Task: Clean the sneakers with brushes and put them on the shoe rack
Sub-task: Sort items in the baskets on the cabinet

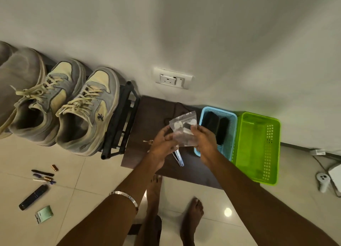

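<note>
Head view: a pale tiled floor (pixel 77 172) meets a white wall with a socket (pixel 172 78). At nine o'clock, two grey-and-cream sneakers (pixel 86 112) sit side by side on the black shoe rack (pixel 120 127), long axes running from seven to one o'clock, toes toward the wall. At centre, the left hand (pixel 159 146) and right hand (pixel 204 140) pinch a clear plastic packet (pixel 183 129) over a dark mat (pixel 147 116). Black brushes (pixel 216 125) lie in a blue basket (pixel 203 114) at three o'clock, touching a green basket (pixel 258 148).
</note>
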